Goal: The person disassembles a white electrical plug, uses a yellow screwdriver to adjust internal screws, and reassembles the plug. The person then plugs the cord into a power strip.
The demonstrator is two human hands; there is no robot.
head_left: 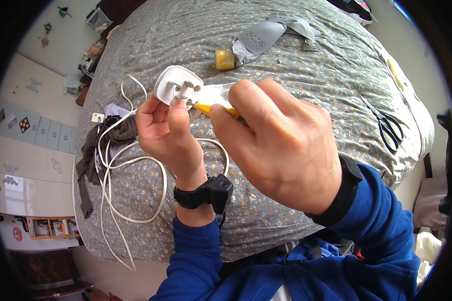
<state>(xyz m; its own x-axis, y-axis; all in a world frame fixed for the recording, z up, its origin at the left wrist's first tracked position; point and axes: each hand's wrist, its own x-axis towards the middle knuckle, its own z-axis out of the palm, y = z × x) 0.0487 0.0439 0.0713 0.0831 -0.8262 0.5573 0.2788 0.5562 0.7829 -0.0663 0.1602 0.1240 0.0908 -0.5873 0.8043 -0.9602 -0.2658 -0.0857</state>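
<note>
My left hand (168, 133) is closed round a white power plug (164, 75), its face with flat metal prongs and recessed screw holes turned up. My right hand (286, 145) grips a screwdriver (206, 108) with a yellow shank end showing; the rest of its handle is hidden in the fist. The screwdriver's tip meets the plug's face at the lower hole, beside my left thumb. Behind the screwdriver shows a whitish piece (217, 93) that I cannot make out. A long white cable (163, 180) lies in loose loops left of and beneath my left forearm.
The flowered bedspread (286, 215) lies under everything. Black scissors (388, 131) rest at the right. At the far side are a yellow tape roll (224, 59) and a grey cloth item (258, 40). Dark crumpled clothing (93, 155) lies at the left edge.
</note>
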